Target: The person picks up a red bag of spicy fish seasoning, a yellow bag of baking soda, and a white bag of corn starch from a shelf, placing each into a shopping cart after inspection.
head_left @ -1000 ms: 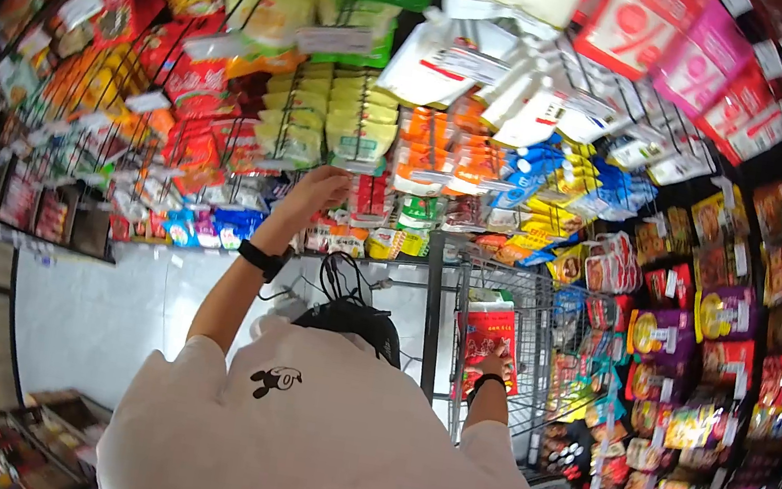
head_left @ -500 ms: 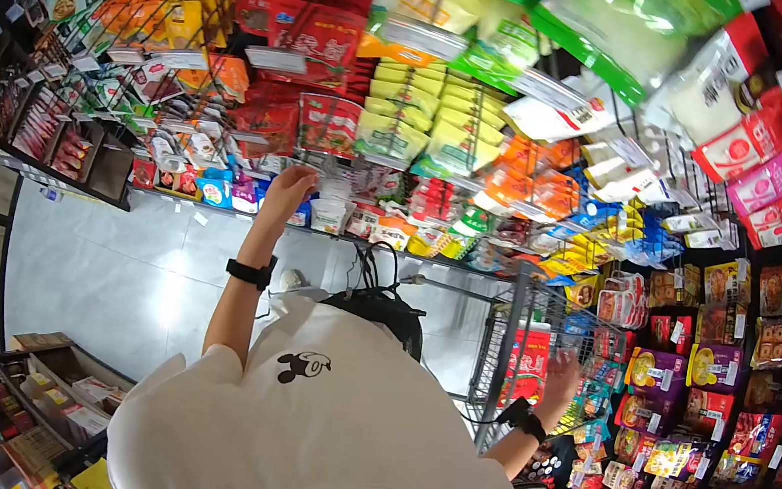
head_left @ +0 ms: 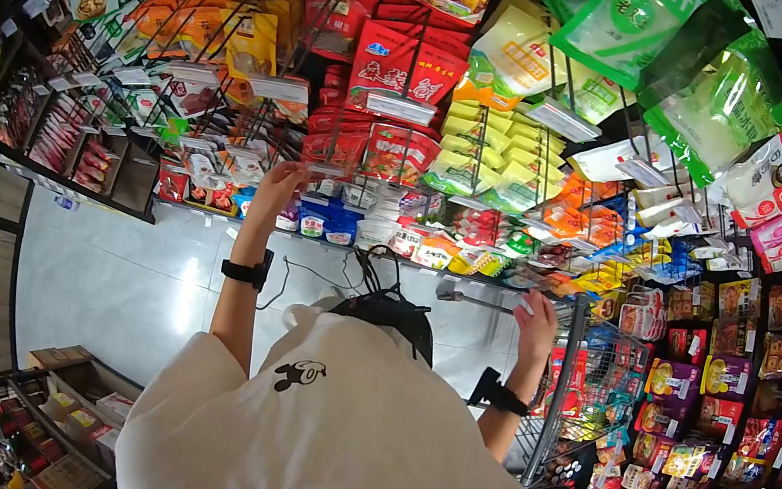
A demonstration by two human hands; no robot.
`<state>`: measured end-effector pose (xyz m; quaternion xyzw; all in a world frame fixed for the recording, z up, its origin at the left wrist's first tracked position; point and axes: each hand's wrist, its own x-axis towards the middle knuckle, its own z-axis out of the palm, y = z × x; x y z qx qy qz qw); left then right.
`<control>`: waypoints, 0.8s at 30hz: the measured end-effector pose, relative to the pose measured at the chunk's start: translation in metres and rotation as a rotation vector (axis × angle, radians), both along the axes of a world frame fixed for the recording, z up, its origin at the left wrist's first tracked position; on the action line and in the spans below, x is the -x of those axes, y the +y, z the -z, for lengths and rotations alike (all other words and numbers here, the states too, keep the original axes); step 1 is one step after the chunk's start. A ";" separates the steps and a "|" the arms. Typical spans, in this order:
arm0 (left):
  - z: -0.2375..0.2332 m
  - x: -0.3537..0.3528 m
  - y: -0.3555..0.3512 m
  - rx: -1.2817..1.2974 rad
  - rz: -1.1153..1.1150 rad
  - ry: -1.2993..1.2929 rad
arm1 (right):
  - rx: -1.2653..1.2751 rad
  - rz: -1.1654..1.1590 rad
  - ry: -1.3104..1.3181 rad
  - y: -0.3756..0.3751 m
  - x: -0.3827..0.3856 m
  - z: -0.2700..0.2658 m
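My left hand (head_left: 280, 189) reaches up to the hanging rack, its fingers bent together beside a price label holder (head_left: 326, 169) in front of red packets (head_left: 333, 147). Whatever lies between those fingertips is too small to make out. Lower on the right, my right hand (head_left: 535, 325) is raised beside the shopping cart (head_left: 550, 410), fingers apart and seemingly holding nothing. Inside the cart lies a red package (head_left: 573, 378). Each wrist wears a black band.
Hooks with hanging bags project from the rack, among them yellow-green packets (head_left: 471, 150) and large green-edged bags (head_left: 636, 28). More packaged food (head_left: 673, 388) lines the right side. A black bag (head_left: 390, 315) hangs at my front. Boxes (head_left: 75, 400) stand at lower left.
My right hand has moved up and left from over the cart to beside its edge. My left hand stays raised, now closer to the red packets. The view has shifted, so the rack appears farther right.
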<state>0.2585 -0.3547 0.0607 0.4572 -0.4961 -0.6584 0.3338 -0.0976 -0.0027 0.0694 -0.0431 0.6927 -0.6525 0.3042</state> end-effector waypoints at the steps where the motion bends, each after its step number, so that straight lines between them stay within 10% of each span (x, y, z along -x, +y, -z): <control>1: -0.002 -0.002 -0.008 -0.005 0.021 0.028 | 0.004 -0.009 -0.017 -0.017 -0.005 0.002; 12: 0.016 0.060 -0.096 0.910 -0.122 -0.264 | 0.202 -0.409 -0.140 -0.238 -0.043 -0.015; 24: 0.048 0.120 -0.163 0.819 -0.071 -0.329 | 0.169 -0.402 0.130 -0.362 -0.035 0.040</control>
